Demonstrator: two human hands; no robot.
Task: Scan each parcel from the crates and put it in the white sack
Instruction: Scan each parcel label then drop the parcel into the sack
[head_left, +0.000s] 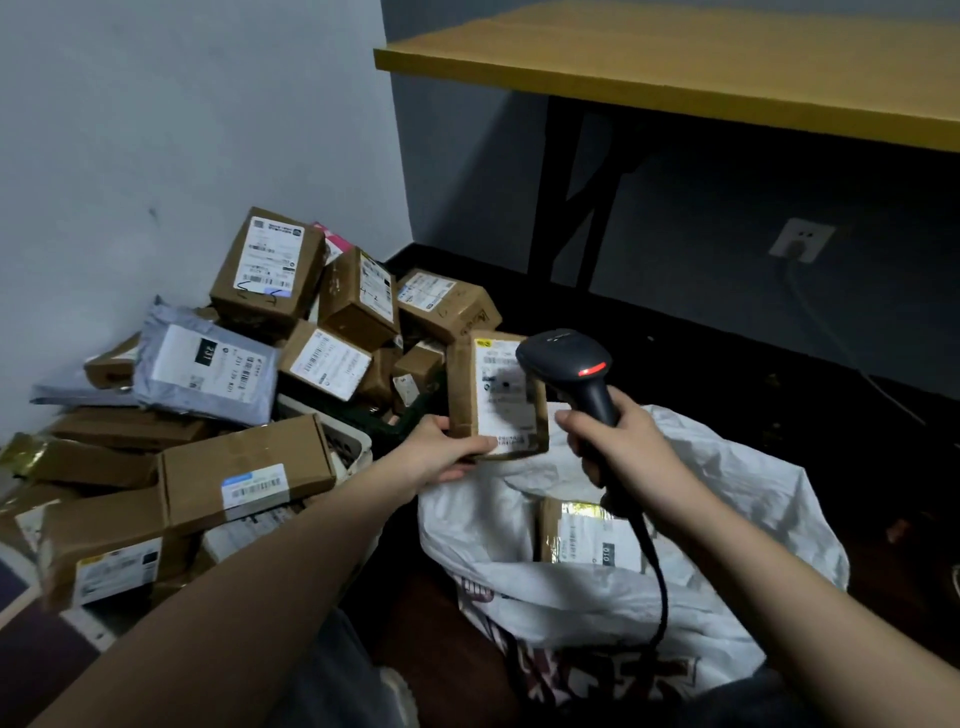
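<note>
a small cardboard parcel (496, 395) is held upright by the left hand (441, 452), gripped at its lower edge with the thumb across the label side and the fingers curled beneath. its white shipping label is turned toward the camera. a black handheld barcode scanner (571, 371) is grasped by the right hand (618, 447), the fingers wrapped round the handle; a red light is lit on the scanner head, which is seen overlapping the parcel's upper right corner. the scanner's black cable (657, 577) is hung down across the white sack (727, 519). the sack is spread open just below both hands, and a taped parcel with a label (587, 535) is seen inside. to the left, against the wall, a heap of cardboard boxes (291, 291) and a grey mailer bag (208, 369) are piled.
</note>
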